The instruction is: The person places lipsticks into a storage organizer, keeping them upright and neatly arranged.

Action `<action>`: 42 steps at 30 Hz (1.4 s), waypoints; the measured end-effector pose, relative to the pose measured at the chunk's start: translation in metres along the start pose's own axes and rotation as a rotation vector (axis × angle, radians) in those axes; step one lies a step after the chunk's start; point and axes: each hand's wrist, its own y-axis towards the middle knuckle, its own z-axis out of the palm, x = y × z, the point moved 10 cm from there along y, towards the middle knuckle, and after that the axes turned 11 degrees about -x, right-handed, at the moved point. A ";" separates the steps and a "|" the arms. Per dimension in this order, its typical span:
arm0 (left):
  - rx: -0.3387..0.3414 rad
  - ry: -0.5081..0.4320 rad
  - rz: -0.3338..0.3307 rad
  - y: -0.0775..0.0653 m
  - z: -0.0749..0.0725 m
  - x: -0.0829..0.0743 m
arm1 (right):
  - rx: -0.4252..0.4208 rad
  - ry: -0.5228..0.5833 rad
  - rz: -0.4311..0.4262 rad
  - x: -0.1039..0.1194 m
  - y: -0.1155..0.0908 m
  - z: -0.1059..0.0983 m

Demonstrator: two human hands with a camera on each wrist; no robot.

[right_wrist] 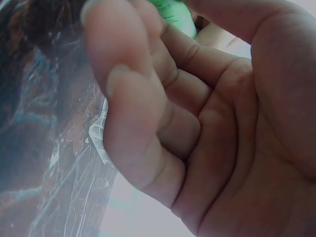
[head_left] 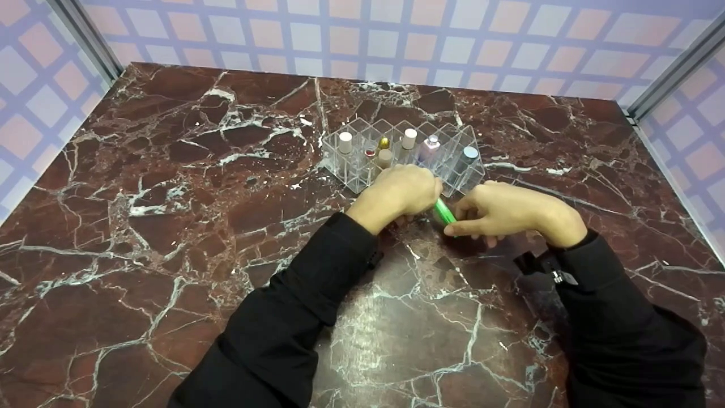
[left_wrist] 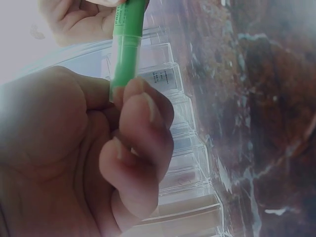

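A green lip balm tube (head_left: 445, 212) with a translucent cap is held slantwise between both hands, in front of a clear organizer (head_left: 477, 171). My left hand (head_left: 405, 190) pinches the capped end of the tube (left_wrist: 129, 24), as the left wrist view shows. On the other end, the thumb and fingers of my right hand (head_left: 507, 209) grip the green body. Only a small part of the green tube (right_wrist: 178, 19) shows in the right wrist view, behind curled fingers. The left hand covers part of the organizer's front.
Several cosmetics stand in the organizer, among them white-capped tubes (head_left: 345, 143), a gold-topped one (head_left: 384, 143), a pink bottle (head_left: 430, 146) and a dark tube (head_left: 468, 157). Beneath lies a reddish-brown marbled table (head_left: 170, 255), with checked panels (head_left: 368, 39) along its back and sides.
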 end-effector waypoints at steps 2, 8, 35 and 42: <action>-0.006 0.002 -0.002 0.000 -0.001 0.000 | 0.001 0.004 0.003 0.000 0.000 0.000; -0.020 -0.008 0.003 0.000 -0.003 0.000 | 0.000 -0.001 0.012 -0.001 0.001 0.000; -0.084 0.022 -0.011 0.004 -0.009 0.001 | -0.030 -0.017 0.022 -0.003 0.001 -0.005; -0.126 0.001 -0.002 0.004 -0.015 0.000 | -0.040 0.010 0.027 -0.003 -0.001 -0.006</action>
